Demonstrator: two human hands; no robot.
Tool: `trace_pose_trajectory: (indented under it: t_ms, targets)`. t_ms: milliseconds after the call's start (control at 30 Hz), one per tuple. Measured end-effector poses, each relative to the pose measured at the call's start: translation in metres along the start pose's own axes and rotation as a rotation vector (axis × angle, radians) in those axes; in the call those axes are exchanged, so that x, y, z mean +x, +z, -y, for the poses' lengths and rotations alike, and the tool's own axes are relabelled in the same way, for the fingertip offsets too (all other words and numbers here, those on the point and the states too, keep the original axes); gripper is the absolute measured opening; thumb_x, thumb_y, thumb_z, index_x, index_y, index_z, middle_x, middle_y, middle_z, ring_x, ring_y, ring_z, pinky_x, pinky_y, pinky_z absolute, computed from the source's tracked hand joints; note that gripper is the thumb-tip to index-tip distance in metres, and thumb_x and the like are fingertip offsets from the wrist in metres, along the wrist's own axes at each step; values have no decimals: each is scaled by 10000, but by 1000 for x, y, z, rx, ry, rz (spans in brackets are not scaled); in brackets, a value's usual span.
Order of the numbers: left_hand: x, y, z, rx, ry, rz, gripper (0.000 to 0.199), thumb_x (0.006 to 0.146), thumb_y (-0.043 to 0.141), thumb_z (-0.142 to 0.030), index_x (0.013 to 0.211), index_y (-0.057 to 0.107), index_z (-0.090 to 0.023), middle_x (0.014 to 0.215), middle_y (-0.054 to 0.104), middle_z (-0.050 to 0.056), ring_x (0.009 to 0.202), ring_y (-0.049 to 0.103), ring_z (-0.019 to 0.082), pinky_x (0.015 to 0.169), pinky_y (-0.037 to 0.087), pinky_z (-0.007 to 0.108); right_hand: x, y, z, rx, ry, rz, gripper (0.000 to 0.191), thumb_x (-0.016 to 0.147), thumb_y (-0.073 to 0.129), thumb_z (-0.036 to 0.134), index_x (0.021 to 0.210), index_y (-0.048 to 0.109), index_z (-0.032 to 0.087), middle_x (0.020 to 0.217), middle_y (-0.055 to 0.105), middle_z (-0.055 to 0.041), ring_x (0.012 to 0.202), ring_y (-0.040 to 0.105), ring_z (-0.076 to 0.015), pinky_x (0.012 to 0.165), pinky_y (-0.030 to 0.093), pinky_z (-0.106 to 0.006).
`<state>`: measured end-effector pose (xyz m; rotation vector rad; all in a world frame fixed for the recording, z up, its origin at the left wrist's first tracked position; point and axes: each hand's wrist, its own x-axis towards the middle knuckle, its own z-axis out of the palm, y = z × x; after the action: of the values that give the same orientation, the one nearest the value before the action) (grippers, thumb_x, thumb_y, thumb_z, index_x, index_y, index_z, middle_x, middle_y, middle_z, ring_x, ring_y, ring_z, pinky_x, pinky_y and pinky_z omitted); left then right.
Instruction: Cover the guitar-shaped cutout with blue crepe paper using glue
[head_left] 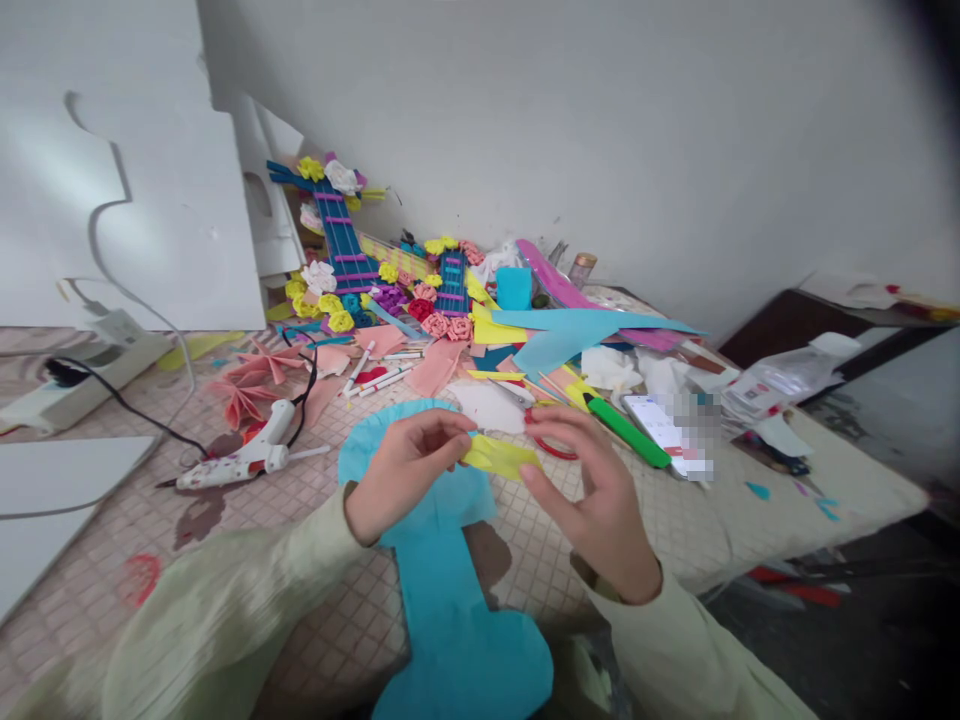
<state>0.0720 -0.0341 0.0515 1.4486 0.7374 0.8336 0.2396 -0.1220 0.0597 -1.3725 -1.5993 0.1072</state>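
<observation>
A small strip of yellow crepe paper (501,457) is pinched at its left end between the thumb and fingers of my left hand (412,465). My right hand (596,490) is at the strip's other end. Its thumb tip touches or overlaps the paper, while its fingers are curved and apart from the thumb. Below both hands lies a blue paper-covered shape (442,580), narrow in the middle with rounded ends. Red-handled scissors (555,450) are partly hidden behind my right hand.
A white glue gun (236,465) with a cord lies left, near a power strip (82,370). Paper flowers (442,325) and decorated blue pieces (345,240) crowd the back. A green cutter (628,432), phone (664,435) and plastic bottle (787,375) lie right.
</observation>
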Motion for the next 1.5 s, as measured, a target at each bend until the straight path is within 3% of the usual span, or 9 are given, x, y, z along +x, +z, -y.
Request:
trace_pose_trajectory:
  t_ms: [133, 333, 433, 600, 733, 1000, 1200, 1500]
  targets:
    - [-3, 2, 0, 3, 38, -27, 184, 739, 621, -271, 872, 586, -150, 608, 578, -23, 550, 558, 93, 521, 435, 210, -4, 12, 8, -164, -126, -26, 78, 752, 614, 240, 827, 625, 220, 1023, 582, -65, 1027, 501, -241, 906, 390, -441]
    - [-5, 3, 1, -57, 22, -36, 197, 735, 628, -281, 874, 573, -153, 808, 589, 6, 607, 604, 110, 591, 506, 250, -2, 28, 5, -156, -73, -43, 43, 753, 617, 271, 748, 619, 228, 974, 606, -47, 1007, 504, -235, 885, 390, -446]
    - [-6, 3, 0, -100, 9, -11, 223, 732, 633, -285, 901, 566, -156, 785, 585, 2, 601, 606, 118, 610, 508, 270, -1, 26, 6, -83, -40, -19, 51, 761, 601, 234, 710, 599, 229, 970, 605, -39, 998, 512, -222, 897, 385, -441]
    - [-7, 4, -4, -248, -149, 100, 295, 756, 604, -338, 996, 581, -168, 703, 595, 1, 654, 588, 131, 662, 495, 296, 0, 18, 7, -53, -101, 30, 51, 758, 598, 199, 730, 618, 236, 1037, 576, -36, 1037, 489, -222, 916, 379, -433]
    - [-7, 4, -4, -271, -250, 156, 206, 692, 668, -315, 798, 640, -140, 700, 602, 6, 616, 550, 98, 596, 447, 236, -2, 15, 6, -80, -227, 58, 93, 757, 598, 175, 737, 645, 253, 1070, 560, -28, 1060, 462, -233, 931, 374, -455]
    - [-10, 6, -11, -302, -242, 38, 229, 688, 671, -258, 868, 566, -162, 648, 589, -29, 575, 519, 70, 537, 405, 196, -10, 11, 3, -238, -408, -1, 153, 734, 609, 112, 705, 639, 259, 1093, 550, -19, 1074, 410, -263, 874, 398, -468]
    - [-11, 6, -7, -240, -188, 31, 239, 712, 653, -291, 896, 556, -174, 668, 591, -27, 582, 532, 81, 554, 435, 213, -14, 15, -2, -257, -382, -26, 100, 743, 645, 203, 787, 664, 291, 1024, 523, -32, 980, 429, -237, 844, 405, -439]
    - [-11, 6, -7, -265, -170, -8, 211, 713, 652, -260, 885, 564, -175, 692, 595, -22, 620, 559, 95, 587, 457, 225, -17, 13, -4, -241, -354, -39, 155, 752, 616, 122, 756, 669, 268, 1000, 474, -41, 959, 413, -234, 809, 397, -411]
